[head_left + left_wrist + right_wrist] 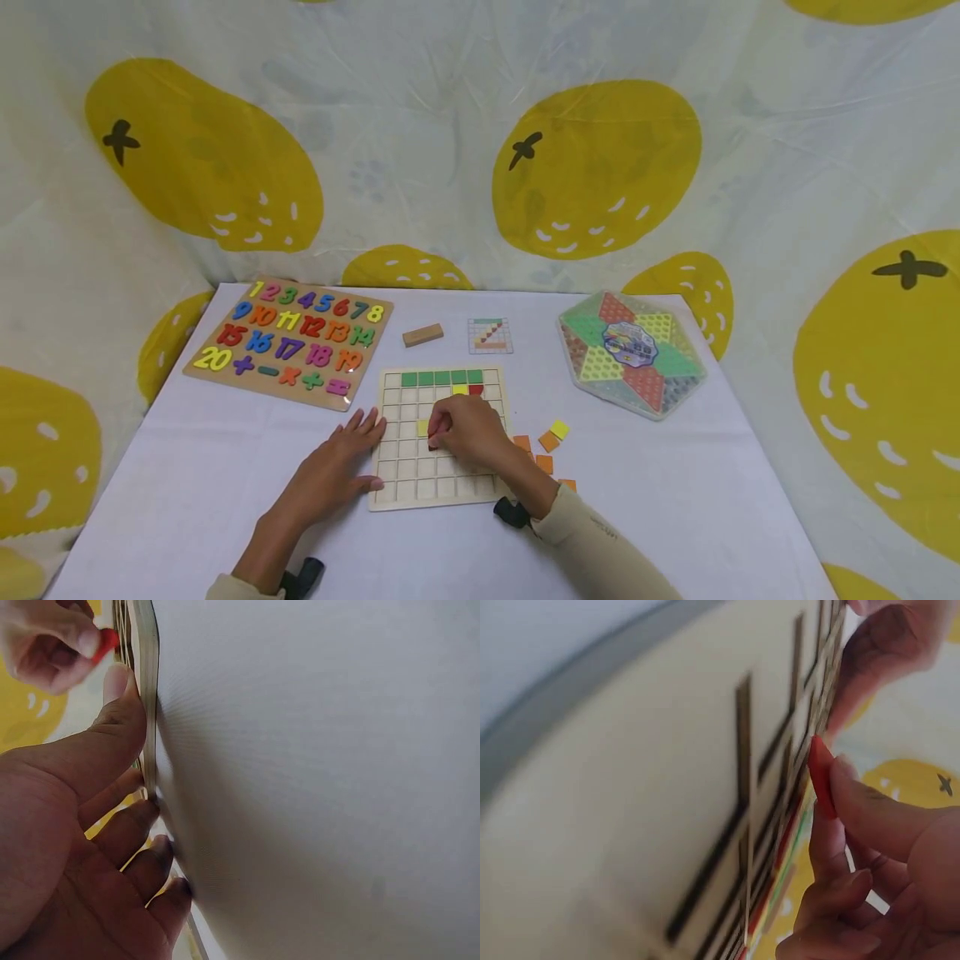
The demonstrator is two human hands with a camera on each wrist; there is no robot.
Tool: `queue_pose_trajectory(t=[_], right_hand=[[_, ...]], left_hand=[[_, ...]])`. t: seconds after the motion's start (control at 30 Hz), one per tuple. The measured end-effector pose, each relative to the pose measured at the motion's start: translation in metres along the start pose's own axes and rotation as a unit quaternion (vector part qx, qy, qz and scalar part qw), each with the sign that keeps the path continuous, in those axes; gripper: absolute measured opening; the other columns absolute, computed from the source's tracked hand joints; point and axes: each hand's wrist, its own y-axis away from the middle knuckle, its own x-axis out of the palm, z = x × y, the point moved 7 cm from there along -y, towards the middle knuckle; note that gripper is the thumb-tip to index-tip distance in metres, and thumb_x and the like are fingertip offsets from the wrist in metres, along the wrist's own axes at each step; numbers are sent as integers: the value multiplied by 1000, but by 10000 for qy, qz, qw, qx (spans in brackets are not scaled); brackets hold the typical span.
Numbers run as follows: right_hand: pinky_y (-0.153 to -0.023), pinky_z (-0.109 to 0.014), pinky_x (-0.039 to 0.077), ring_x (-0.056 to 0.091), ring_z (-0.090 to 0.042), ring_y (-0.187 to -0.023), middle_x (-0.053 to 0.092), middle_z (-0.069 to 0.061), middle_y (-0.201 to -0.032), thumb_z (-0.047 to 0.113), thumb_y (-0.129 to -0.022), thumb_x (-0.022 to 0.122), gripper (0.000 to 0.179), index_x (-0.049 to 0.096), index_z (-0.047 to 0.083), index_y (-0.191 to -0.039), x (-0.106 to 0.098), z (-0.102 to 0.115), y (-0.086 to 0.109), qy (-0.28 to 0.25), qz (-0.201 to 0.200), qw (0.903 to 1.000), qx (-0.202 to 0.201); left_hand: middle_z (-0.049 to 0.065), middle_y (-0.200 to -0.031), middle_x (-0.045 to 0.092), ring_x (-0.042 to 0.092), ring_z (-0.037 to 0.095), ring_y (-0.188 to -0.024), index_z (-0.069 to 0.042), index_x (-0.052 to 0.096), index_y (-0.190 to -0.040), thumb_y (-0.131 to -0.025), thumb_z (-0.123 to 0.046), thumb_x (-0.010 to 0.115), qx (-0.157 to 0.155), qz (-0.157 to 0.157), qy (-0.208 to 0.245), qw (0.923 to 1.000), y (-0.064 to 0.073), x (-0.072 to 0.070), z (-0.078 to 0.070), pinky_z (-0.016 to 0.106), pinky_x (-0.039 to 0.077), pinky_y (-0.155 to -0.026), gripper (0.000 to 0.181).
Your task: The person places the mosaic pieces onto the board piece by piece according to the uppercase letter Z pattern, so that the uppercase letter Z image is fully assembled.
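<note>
A square wooden grid board [397,495] lies on the white table. My right hand [474,433] is over its middle and pinches a small red tile [822,778] between thumb and fingertips, tilted against the grid. My left hand [336,468] rests at the board's left edge, fingers spread, with the thumb [118,712] touching the rim. A row of green tiles [442,378] fills part of the top row. Below it sit a yellow tile [459,389] and a red tile [476,389]; another yellow tile [423,427] lies left of my right fingers. My right hand hides several cells.
Loose orange tiles [544,463] and a yellow tile [559,429] lie right of the board. Behind it are a wooden block [423,335] and a pattern card [491,336]. A colourful number board [292,333] stands left, a hexagonal star game board [632,354] right.
</note>
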Motion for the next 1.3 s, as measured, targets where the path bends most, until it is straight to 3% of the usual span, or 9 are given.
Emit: queue_pose_trajectory(t=[0.43, 0.7, 0.97, 1.17, 1.3], right_hand=[[-57, -22, 40, 52, -4, -65, 57, 12, -67, 21, -83, 92, 24, 70, 23, -74, 14, 17, -7, 721, 23, 9972, -196], [-63, -21, 45, 55, -1, -70, 61, 15, -73, 26, -84, 93, 19, 74, 25, -80, 13, 11, -3, 448, 95, 9988, -161], [-74, -25, 48, 61, -10, -83, 66, 13, -80, 23, -81, 94, 19, 80, 23, -95, -18, -12, 11, 72, -58, 9999, -51], [-76, -29, 48, 62, -19, -88, 69, 8, -88, 22, -82, 94, 26, 80, 23, -104, -49, -44, 25, -60, -155, 9997, 191], [-73, -28, 48, 58, -18, -84, 70, 5, -92, 20, -82, 94, 27, 79, 24, -103, -70, -70, 35, -57, -268, 9989, 377]], left_hand=[[10, -172, 35, 24, 36, -164, -12, 45, -161, -81, -33, 92, 77, -53, 91, 9999, 1, 0, 2, 61, 27, -130, 96], [10, -172, 34, 24, 36, -164, -12, 44, -162, -81, -33, 92, 82, -39, 71, 9999, 1, 2, 4, 60, 27, -130, 96], [8, -172, 33, 22, 35, -165, -13, 42, -162, -81, -34, 92, -24, 14, 75, 10000, 0, 3, 3, 59, 26, -131, 98], [9, -172, 33, 22, 35, -165, -13, 42, -162, -80, -34, 93, -26, -7, 23, 10000, -1, 3, 3, 59, 27, -130, 98], [9, -172, 33, 23, 35, -164, -12, 42, -162, -80, -34, 93, 6, -32, -40, 10000, 0, 2, 2, 59, 26, -130, 99]])
